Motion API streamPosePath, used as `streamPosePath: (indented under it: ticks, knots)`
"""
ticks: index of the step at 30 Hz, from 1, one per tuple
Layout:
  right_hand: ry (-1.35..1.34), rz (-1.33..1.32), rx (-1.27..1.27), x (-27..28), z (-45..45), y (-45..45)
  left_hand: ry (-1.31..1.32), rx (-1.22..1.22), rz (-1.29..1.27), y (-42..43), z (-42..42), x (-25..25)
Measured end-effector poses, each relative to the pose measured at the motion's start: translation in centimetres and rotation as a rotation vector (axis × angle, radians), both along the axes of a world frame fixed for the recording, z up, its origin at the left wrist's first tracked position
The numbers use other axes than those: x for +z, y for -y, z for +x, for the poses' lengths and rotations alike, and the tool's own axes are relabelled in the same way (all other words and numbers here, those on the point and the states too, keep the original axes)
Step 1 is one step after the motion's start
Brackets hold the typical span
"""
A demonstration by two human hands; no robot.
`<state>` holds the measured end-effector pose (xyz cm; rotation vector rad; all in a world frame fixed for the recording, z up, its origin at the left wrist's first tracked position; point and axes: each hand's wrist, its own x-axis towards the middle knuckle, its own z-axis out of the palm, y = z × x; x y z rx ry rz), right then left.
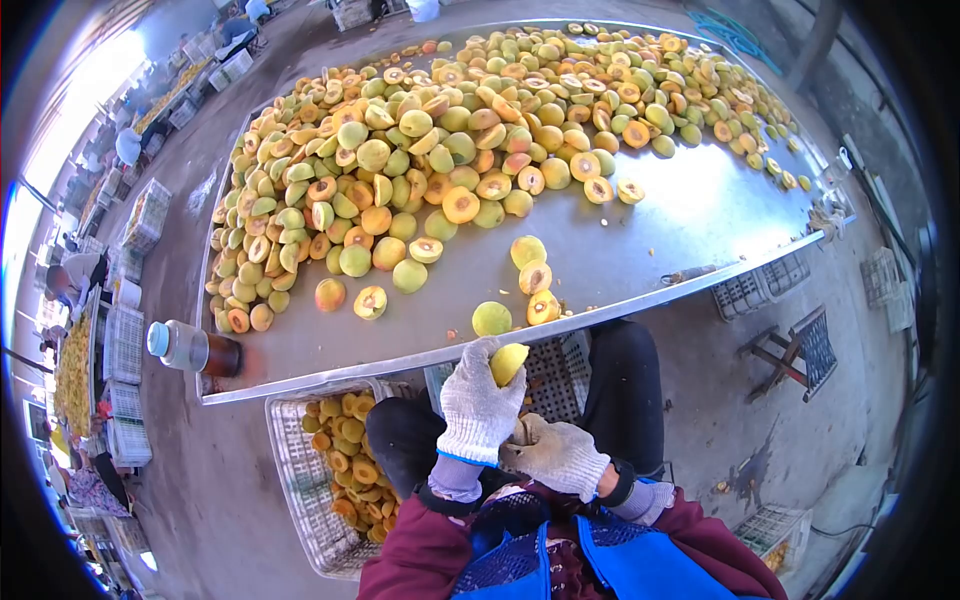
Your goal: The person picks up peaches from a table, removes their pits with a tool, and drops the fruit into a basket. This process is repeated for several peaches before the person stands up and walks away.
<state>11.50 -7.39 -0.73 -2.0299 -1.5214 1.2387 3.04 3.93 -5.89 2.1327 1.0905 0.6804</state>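
My left hand (478,398), in a white knit glove, holds a yellow-green fruit piece (508,364) at its fingertips, just below the metal table's front edge. Close against its wrist, my gloved right hand (556,456) has its fingers curled; what they hold, if anything, is hidden. On the metal table (400,330) just beyond my hands lie a green fruit (491,319) and a short row of orange fruit halves (535,277). Behind them spreads a large heap of whole and halved fruit (400,150).
A white crate (290,450) of cut fruit stands at my left, and another crate (560,372) is under the table edge. A jar (190,348) lies on the table's left corner. A folding stool (800,350) stands right. People work at tables far left.
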Motion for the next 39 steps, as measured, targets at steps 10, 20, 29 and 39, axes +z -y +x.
streamPosePath:
  ticks: [10, 20, 29, 39]
  knots:
    - [-0.079, -0.211, -0.082, 0.2, -0.6, -1.0, 0.413, -0.166, -0.330, 0.9, -1.6, 2.1]
    - [-0.230, 0.359, 0.071, -9.9, -2.3, 1.9, 0.200, -0.304, 0.043, 2.7, -1.1, 4.6]
    - [-0.453, -0.071, -0.485, 1.0, -0.2, 0.9, 1.031, -0.128, -1.114, 0.5, -4.1, 3.9]
    - [-0.130, 0.171, -0.328, 1.0, -1.4, 0.8, 0.938, -0.102, -1.016, 2.9, -3.7, 3.7]
